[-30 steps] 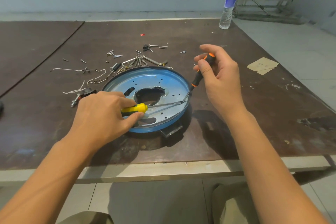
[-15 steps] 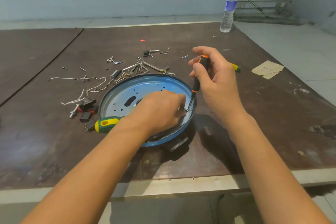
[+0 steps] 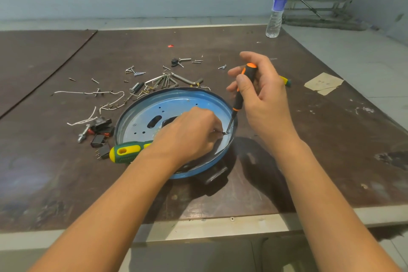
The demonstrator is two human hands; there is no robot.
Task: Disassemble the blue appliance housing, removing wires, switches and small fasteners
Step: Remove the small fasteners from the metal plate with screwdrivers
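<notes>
The round blue housing (image 3: 141,117) lies flat on the brown table, with a black handle at its near right. My left hand (image 3: 187,134) reaches across it, and its fingertips pinch a small dark part at the right inner rim. My right hand (image 3: 265,99) grips an orange-and-black screwdriver (image 3: 239,97) almost upright, its tip on that same spot. A yellow-and-green screwdriver (image 3: 125,152) lies on the housing's near left rim, under my left wrist.
White wires (image 3: 110,104), black switches (image 3: 99,132), loose screws (image 3: 134,72) and hex keys (image 3: 176,79) lie left of and behind the housing. A water bottle (image 3: 277,11) stands at the far right. Paper scrap (image 3: 323,84) lies right. The table's front edge (image 3: 220,225) is near.
My left hand let go of the yellow-and-green screwdriver, left it on the rim and moved right to the orange screwdriver's tip. My right hand stood its screwdriver more upright.
</notes>
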